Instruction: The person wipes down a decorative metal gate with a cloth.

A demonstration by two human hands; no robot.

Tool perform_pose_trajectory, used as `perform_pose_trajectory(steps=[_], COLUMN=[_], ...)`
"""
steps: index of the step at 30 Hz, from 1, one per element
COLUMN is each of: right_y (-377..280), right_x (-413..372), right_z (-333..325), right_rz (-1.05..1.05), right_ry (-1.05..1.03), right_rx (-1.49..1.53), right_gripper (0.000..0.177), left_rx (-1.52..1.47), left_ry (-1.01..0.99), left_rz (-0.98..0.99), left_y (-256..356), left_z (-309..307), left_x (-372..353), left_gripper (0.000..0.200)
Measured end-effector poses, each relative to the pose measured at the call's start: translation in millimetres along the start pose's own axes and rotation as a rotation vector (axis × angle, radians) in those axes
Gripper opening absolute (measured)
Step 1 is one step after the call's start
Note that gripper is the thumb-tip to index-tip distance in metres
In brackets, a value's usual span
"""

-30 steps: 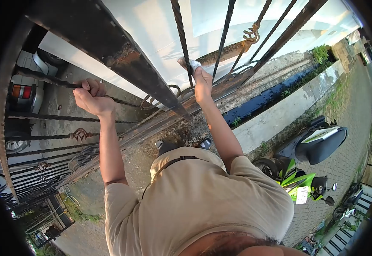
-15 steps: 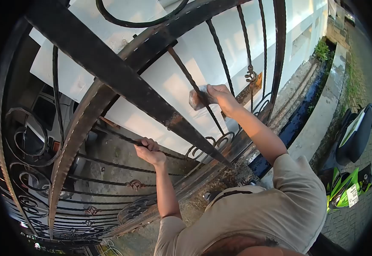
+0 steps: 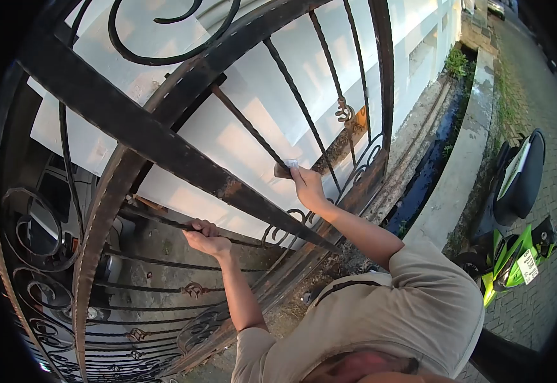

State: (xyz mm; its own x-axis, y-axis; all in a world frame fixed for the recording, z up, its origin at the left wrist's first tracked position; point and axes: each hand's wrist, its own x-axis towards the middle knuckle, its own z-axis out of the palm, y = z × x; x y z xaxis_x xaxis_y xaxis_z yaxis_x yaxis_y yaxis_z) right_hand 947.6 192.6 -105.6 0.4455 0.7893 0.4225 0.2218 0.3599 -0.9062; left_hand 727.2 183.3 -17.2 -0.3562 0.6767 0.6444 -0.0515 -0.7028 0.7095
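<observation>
left hand: fist closed round twisted bar of iron gate. right hand: fingers pinching pale pad, pressed on another twisted bar, upper right of left hand. green scooter parked right.

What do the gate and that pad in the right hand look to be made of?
Gate: wrought iron or steel under dark paint, judging by the twisted bars, scrolls and orange rust patches. Pad in the right hand: greyish-white and folded, either cloth or sandpaper; too small to tell.
</observation>
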Motion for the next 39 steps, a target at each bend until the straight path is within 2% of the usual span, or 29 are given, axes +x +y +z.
perform_pose_trajectory(steps=[1, 3, 5, 6, 7, 8, 9, 10, 12, 14, 16, 19, 21, 25, 27, 29, 30, 31, 32, 35, 36, 37, 38, 39], right_y=[11, 23, -30, -56, -83, -93, -76, -48, -1, 91, 86, 27, 1, 59, 70, 56, 39, 37, 8, 39, 66, 89, 106, 116], right_x=[-6, -5, 31, 47, 58, 63, 60, 53, 11, -32, -40, -17, -2, -32, -47, -23, -8, 2, 8, -21, -40, -62, -83, -101], right_z=[-3, -8, -19, -18, -28, -31, -18, -6, -14, -14, -17, -21, -23, -39, -33, -17, -4, 5, 2, -19, -26, -39, -54, -68], right_rz=[0.014, 0.227, 0.152, 0.052, 0.116, 0.116, 0.045, -0.024, 0.113, 0.292, 0.295, 0.444, 0.354, 0.372, 0.498, 0.334, 0.231, 0.284, 0.228, 0.314, 0.369, 0.425, 0.484, 0.461], right_ry=[0.009, -0.123, -0.271, -0.267, -0.316, -0.373, -0.312, -0.248, -0.219, -0.266, -0.111, -0.146, -0.177, -0.266, -0.135, -0.173, -0.108, -0.142, -0.085, -0.195, -0.222, -0.242, -0.261, -0.269], right_rx=[-0.001, 0.653, 0.654, 0.663, 0.471, 0.52, 0.595, 0.664, 0.457, 0.46, 0.351, 0.259, 0.248, 0.089, 0.119, 0.196, 0.317, 0.38, 0.495, 0.192, 0.049, 0.024, 0.0, 0.091], right_gripper=[0.03, 0.034, 0.037, 0.039, 0.04, 0.041, 0.04, 0.04, 0.04, 0.034, 0.037, 0.04, 0.04, 0.039, 0.04, 0.04, 0.041, 0.041, 0.042, 0.042, 0.042, 0.04, 0.038, 0.036], left_rx=[0.011, 0.018, 0.02, 0.011, 0.012, 0.014, 0.02, 0.028, 0.045, 0.084, 0.031, -0.026, -0.109, -0.218, -0.202, -0.259, -0.313, -0.346, -0.337, -0.35, -0.375, -0.397, -0.398, -0.336], left_ry=[0.016, 0.058, 0.008, -0.021, 0.004, -0.009, 0.016, 0.042, 0.062, 0.105, 0.07, 0.138, 0.2, 0.089, 0.126, 0.089, 0.05, 0.042, 0.04, 0.067, -0.007, -0.079, -0.064, -0.079], left_rz=[0.007, 0.023, 0.038, 0.068, 0.064, 0.049, 0.064, 0.077, 0.089, 0.086, 0.078, -0.016, -0.056, -0.022, -0.008, -0.038, -0.055, -0.076, -0.081, -0.046, 0.013, 0.071, 0.065, 0.149], left_y=[0, 2, 0, -3, -3, -4, -5, -7, -5, -3, -3, 0, 4, -2, 2, -5, -4, -4, -5, -9, -13, -17, -22, -25], left_z=[-1, 4, -1, -2, -1, 0, -1, -3, 2, 5, 3, 1, 4, -5, -2, -7, -12, -13, -13, -16, -20, -22, -22, -22], left_x=[0, 0, 1, 2, 3, 4, 5, 5, 5, 3, 4, 1, 1, 4, 3, 4, 4, 5, 5, 6, 7, 6, 5, 4], left_gripper=[0.056, 0.056, 0.055, 0.054, 0.052, 0.052, 0.052, 0.052, 0.053, 0.053, 0.051, 0.044, 0.039, 0.038, 0.043, 0.045, 0.046, 0.046, 0.046, 0.048, 0.051, 0.055, 0.055, 0.058])
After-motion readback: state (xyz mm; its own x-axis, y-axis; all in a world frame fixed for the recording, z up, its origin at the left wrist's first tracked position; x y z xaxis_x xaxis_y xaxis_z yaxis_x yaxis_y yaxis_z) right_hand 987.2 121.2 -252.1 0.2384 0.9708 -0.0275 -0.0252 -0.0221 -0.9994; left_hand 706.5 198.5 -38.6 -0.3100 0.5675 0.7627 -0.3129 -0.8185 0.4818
